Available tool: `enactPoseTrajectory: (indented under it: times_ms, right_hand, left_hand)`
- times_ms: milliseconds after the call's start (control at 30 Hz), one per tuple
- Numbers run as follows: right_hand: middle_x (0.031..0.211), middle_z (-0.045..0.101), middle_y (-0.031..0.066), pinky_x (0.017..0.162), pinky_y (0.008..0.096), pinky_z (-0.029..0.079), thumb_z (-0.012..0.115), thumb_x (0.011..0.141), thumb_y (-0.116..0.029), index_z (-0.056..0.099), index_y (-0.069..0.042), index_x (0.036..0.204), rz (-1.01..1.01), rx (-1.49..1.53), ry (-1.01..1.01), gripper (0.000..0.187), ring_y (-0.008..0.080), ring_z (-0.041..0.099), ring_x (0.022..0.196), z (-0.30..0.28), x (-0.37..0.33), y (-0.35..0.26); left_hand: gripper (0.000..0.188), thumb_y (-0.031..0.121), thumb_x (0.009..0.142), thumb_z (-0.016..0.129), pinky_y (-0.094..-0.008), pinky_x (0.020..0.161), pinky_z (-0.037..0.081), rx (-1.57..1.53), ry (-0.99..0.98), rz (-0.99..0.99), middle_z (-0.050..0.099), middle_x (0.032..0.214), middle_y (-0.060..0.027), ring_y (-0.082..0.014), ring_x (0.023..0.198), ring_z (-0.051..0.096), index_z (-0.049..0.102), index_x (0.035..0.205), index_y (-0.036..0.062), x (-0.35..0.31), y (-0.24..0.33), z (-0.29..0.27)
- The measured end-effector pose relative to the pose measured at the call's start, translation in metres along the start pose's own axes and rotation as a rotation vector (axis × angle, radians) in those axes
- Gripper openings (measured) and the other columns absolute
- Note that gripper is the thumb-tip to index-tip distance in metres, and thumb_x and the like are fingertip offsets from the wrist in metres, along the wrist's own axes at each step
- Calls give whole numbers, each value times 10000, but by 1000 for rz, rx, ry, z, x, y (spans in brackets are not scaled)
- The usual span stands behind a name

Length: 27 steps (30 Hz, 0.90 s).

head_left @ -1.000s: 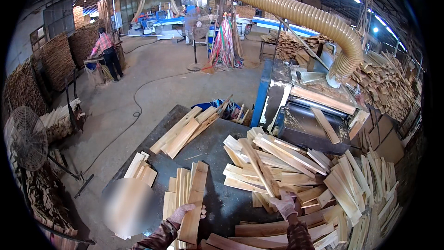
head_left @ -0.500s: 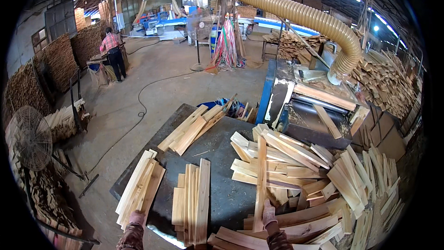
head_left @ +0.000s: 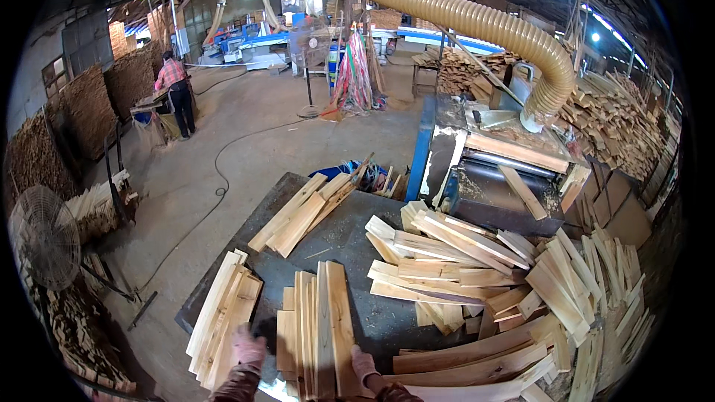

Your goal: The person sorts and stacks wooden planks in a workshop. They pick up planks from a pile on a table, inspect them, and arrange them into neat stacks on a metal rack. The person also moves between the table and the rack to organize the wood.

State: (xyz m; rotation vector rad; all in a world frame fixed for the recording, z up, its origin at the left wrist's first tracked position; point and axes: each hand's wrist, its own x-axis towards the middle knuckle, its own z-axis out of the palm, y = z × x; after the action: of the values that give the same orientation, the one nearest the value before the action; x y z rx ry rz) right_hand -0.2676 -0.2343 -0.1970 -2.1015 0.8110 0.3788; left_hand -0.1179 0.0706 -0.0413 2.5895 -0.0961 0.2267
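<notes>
My right hand (head_left: 363, 365), in a pale pink glove, grips the near end of a wooden board (head_left: 340, 320). The board lies along the right side of a neat stack of narrow boards (head_left: 304, 320) at the table's front. To the left, my gloved left hand (head_left: 249, 348) is over the gap between that stack and another bundle of boards (head_left: 220, 320), its fingers apart and nothing held. A large loose heap of boards (head_left: 439, 253) covers the right part of the dark table (head_left: 328, 234).
Several boards (head_left: 302, 216) lie at the table's far left. A planer-like machine (head_left: 506, 186) with a ribbed hose (head_left: 477, 18) stands beyond the heap. A floor fan (head_left: 46, 238) is at the left, and a person (head_left: 175, 93) works farther off.
My right hand has brought the board from the heap leftward to the middle stack. My left hand has let go of the left bundle and moved right. The view has shifted slightly.
</notes>
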Motion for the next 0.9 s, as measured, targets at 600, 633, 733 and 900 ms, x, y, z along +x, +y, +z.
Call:
enactPoseTrajectory:
  times_ms: [600,633,733,900]
  right_hand:
    - [934,666,26,779,309,504,537,1025,-223,653,-61,1187,-315,755,-43,256,157,612,850,-153,-34,-26]
    - [943,682,73,800,329,506,531,1026,-250,650,-51,1189,-381,643,80,283,179,625,859,-200,-39,-44]
    - [901,655,199,782,463,505,573,981,-274,637,-49,1013,-498,72,769,236,373,650,852,-308,-36,-58]
    - [1335,570,174,975,433,505,572,949,-382,441,-88,1410,12,-164,677,563,348,573,1207,-440,2,-61]
  left_hand:
    - [299,328,896,508,-485,863,459,459,-873,1040,696,759,-55,-264,809,678,694,717,177,29,120,203]
    - [311,362,899,527,-488,927,440,494,-969,927,718,773,-81,-286,793,693,721,758,164,28,117,196]
    - [317,372,903,509,-458,1089,329,586,-785,876,749,942,-75,-284,985,683,758,889,176,24,133,178]
    - [262,373,820,638,-423,1001,437,254,-779,468,748,970,-89,-260,967,691,756,971,194,29,160,156]
